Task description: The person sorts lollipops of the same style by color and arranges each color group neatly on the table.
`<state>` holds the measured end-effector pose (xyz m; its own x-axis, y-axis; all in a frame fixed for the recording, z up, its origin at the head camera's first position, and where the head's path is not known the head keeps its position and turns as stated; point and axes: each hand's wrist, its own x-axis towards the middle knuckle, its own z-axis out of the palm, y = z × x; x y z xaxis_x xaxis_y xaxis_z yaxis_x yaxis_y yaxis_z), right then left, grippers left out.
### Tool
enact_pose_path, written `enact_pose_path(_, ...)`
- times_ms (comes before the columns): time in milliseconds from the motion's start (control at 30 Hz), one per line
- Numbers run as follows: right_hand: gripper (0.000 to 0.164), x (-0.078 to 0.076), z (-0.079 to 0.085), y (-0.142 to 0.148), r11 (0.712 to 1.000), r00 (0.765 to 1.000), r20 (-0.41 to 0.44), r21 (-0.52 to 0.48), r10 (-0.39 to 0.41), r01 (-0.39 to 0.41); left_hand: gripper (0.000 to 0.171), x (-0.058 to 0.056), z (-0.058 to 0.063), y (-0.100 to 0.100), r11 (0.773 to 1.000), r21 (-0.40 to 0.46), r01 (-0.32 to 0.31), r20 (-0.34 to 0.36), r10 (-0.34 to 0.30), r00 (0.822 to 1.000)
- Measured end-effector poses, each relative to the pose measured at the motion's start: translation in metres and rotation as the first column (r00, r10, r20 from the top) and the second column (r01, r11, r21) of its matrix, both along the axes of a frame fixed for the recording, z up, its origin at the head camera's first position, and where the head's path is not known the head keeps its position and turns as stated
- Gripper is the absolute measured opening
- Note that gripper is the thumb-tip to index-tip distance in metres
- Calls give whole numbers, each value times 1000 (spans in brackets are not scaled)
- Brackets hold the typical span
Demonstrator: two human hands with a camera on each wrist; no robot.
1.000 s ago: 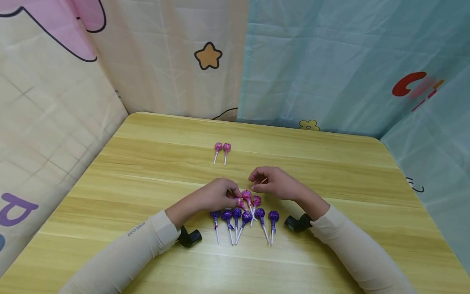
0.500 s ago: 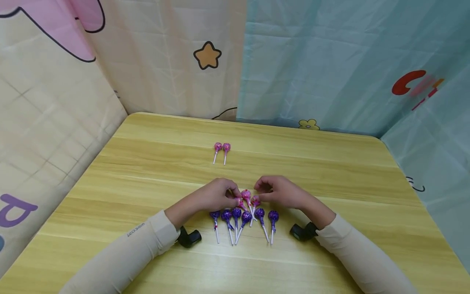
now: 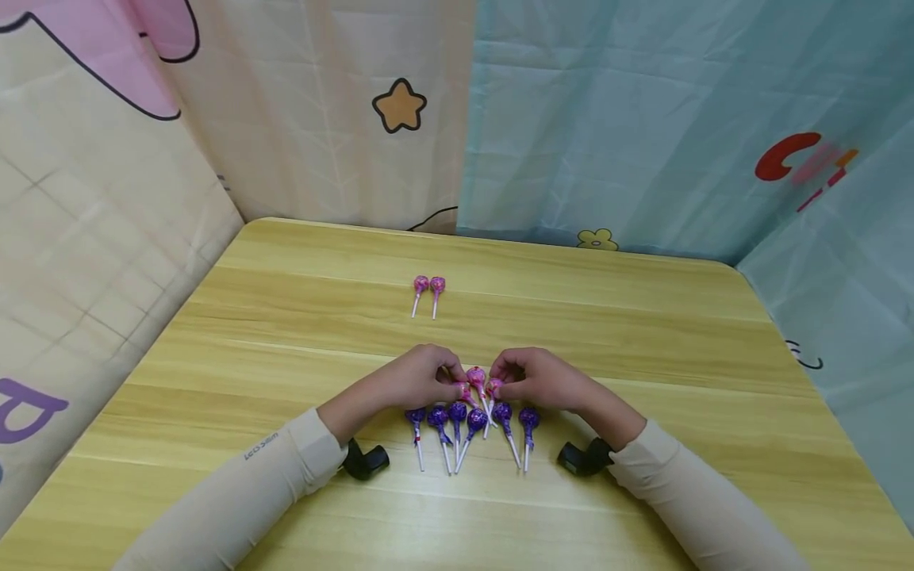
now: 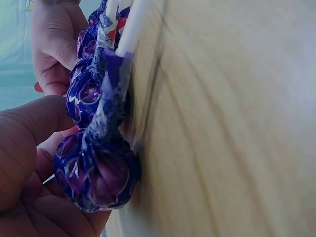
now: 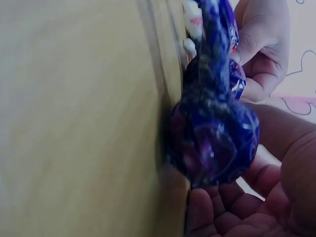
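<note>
My left hand [image 3: 421,379] pinches a pink lollipop [image 3: 465,393] by its wrapped head, between thumb and forefinger. On the other side my right hand [image 3: 544,381] has its thumb and forefinger round the head of a second pink lollipop [image 3: 493,388]. Between them lies another pink lollipop [image 3: 476,376], its stick crossing the right-hand one's. Just nearer the body, several purple lollipops lie in a loose row, sticks toward the body. A purple lollipop [image 4: 98,173] covers part of the left fingers in the left wrist view; another purple lollipop [image 5: 212,138] hides right fingertips in the right wrist view.
Two pink lollipops [image 3: 429,285] lie side by side farther back on the wooden table [image 3: 607,317]. A black wrist camera [image 3: 366,461] sits below the left wrist, and another black camera [image 3: 584,457] below the right. Printed curtains [image 3: 607,119] hang behind the table.
My right hand has come down toward the body and closed its thumb and forefinger on the right-hand pink lollipop. The left hand keeps its pinch in nearly the same place.
</note>
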<state>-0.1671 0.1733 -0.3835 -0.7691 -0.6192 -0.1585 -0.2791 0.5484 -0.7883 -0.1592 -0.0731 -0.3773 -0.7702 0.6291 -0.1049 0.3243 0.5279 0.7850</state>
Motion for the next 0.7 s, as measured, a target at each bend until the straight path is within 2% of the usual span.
enact_pose_path(367, 9, 1, -4, -2, 1000, 1000, 18, -3, -26, 26, 5, -1, -5, -4, 1000, -8, -3, 3, 3, 1000)
enact_pose_path(700, 8, 3, -4, -3, 999, 999, -8, 10, -52, 52, 9, -5, -6, -5, 1000, 2, -6, 16, 6, 1000)
